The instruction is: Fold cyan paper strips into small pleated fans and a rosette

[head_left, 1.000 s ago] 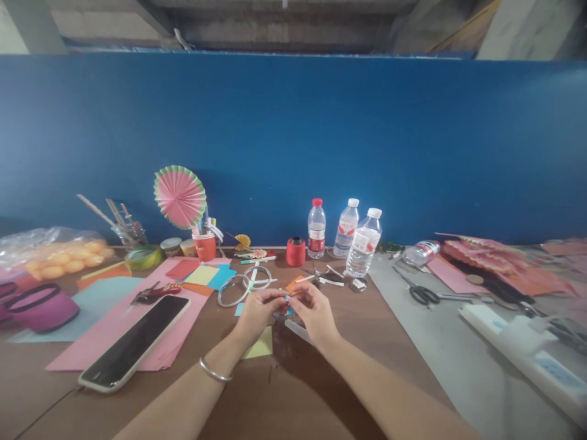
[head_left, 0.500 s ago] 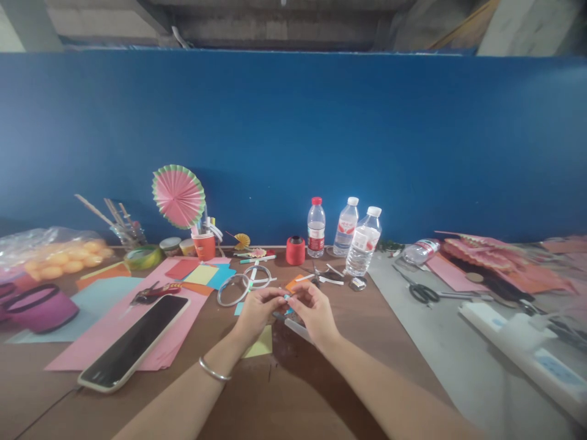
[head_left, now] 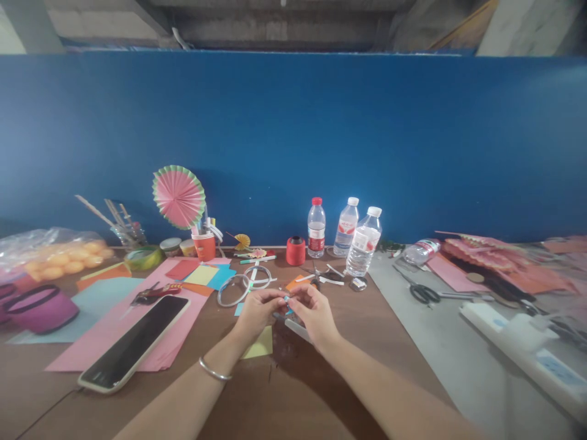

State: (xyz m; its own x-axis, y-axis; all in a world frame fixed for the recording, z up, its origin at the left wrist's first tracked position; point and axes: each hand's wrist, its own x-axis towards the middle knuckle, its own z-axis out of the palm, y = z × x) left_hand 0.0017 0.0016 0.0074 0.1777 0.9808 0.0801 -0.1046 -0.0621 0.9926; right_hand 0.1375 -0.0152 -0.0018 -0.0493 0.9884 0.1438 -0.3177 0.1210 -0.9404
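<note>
My left hand [head_left: 259, 311] and my right hand [head_left: 316, 313] meet over the middle of the brown table, fingertips pinched together. Between them is a small light-blue piece [head_left: 287, 299], probably paper, mostly covered by the fingers. Both hands are closed on it. Below the right hand lies a grey-white utility knife or similar long tool [head_left: 296, 328], partly hidden. A yellow paper square [head_left: 259, 343] lies under the left wrist. Just beyond the left hand are clear rings [head_left: 233, 290]. An orange paper piece [head_left: 296, 283] and white strips [head_left: 331, 281] lie beyond the fingertips.
A phone [head_left: 135, 342] rests on pink paper [head_left: 68, 360] at left. A red cup [head_left: 205, 246] holds tools beside a pleated paper fan [head_left: 178, 197]. Water bottles [head_left: 316, 229] and a red thread spool [head_left: 296, 251] stand at the back. Scissors [head_left: 424, 294] and a power strip [head_left: 486, 324] lie right.
Both hands stay in nearly the same place, with only a slight shift of the fingers around the blue piece. Nothing else has visibly moved.
</note>
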